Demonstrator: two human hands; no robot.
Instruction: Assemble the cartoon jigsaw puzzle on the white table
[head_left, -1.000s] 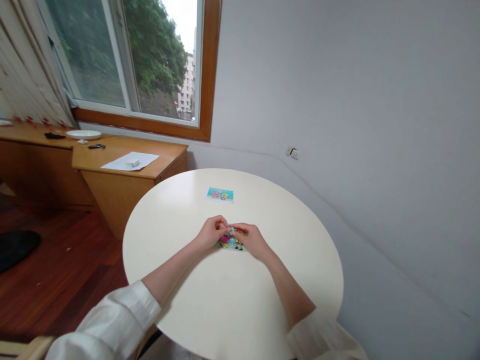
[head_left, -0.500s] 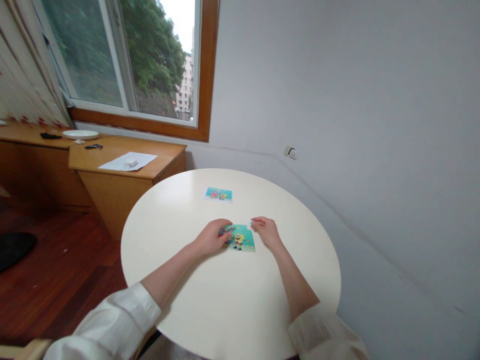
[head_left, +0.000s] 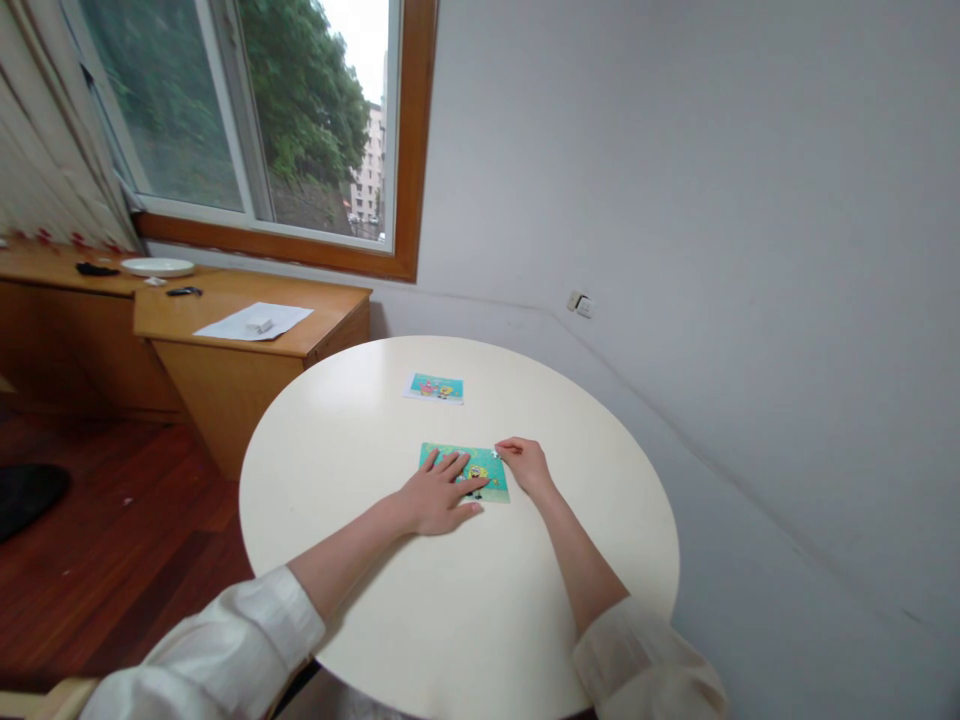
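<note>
A teal cartoon jigsaw puzzle (head_left: 495,487) lies flat on the round white table (head_left: 442,610). Across its left and middle part rests my left hand (head_left: 439,492), palm down with the fingers spread, hiding much of the picture. At the puzzle's upper right corner is my right hand (head_left: 526,464), its fingertips pinched together on a small puzzle piece (head_left: 496,454). The piece is mostly covered by the fingers; whether it sits in the corner gap or just above it I cannot tell.
Farther back on the table lies a picture card (head_left: 437,388) with similar cartoon figures. To the left, a wooden desk (head_left: 341,318) holds a paper sheet (head_left: 281,318) with a small white box (head_left: 259,325), and a white plate (head_left: 157,267). A wall (head_left: 750,300) stands beyond the table's right side.
My left hand has gone from gripping the puzzle's left edge to lying spread over it. My right hand has brought the piece slightly down and left to the corner.
</note>
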